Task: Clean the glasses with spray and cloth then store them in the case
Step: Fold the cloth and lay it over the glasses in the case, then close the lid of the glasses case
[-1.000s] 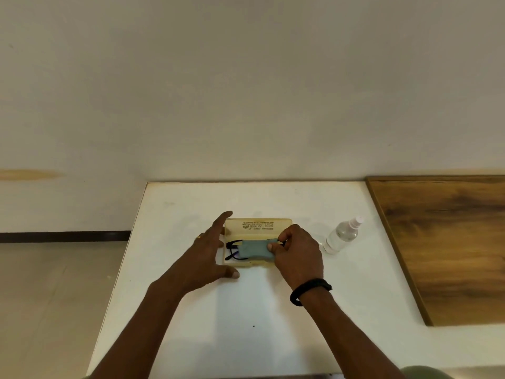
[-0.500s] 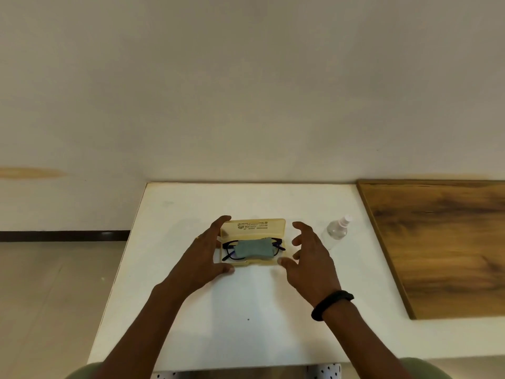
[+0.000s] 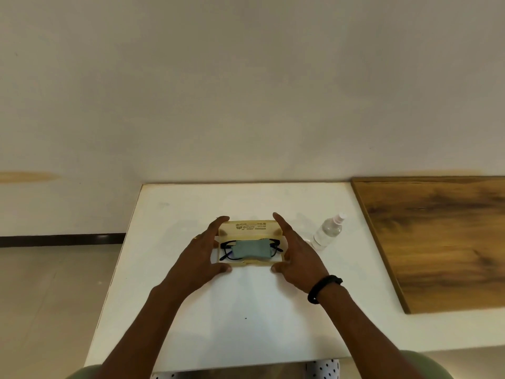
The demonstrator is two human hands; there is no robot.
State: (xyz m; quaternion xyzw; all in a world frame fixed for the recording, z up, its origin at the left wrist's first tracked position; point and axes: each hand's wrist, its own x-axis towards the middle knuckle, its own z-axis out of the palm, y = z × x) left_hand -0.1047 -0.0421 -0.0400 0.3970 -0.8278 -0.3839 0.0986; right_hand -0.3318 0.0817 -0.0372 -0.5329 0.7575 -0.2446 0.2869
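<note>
A pale yellow glasses case (image 3: 250, 228) lies open on the white table (image 3: 246, 310), its lid standing up at the back. Black-framed glasses (image 3: 224, 248) lie inside it, with a folded grey-green cloth (image 3: 250, 248) on top of them. My left hand (image 3: 199, 258) flanks the case's left end, fingertips at the lid's top left corner and thumb at the front left corner. My right hand (image 3: 297, 258) mirrors it at the right end, index fingertip by the lid's top right corner. The fingers of both are fairly straight.
A small clear spray bottle (image 3: 328, 232) with a white nozzle stands just right of the case, behind my right hand. A brown wooden board (image 3: 437, 242) covers the table's right part. The wall runs along the table's back edge; floor lies to the left.
My right hand let go of the cloth, leaving it on the glasses in the case, and moved to the case's right end. My left hand stayed at the left end.
</note>
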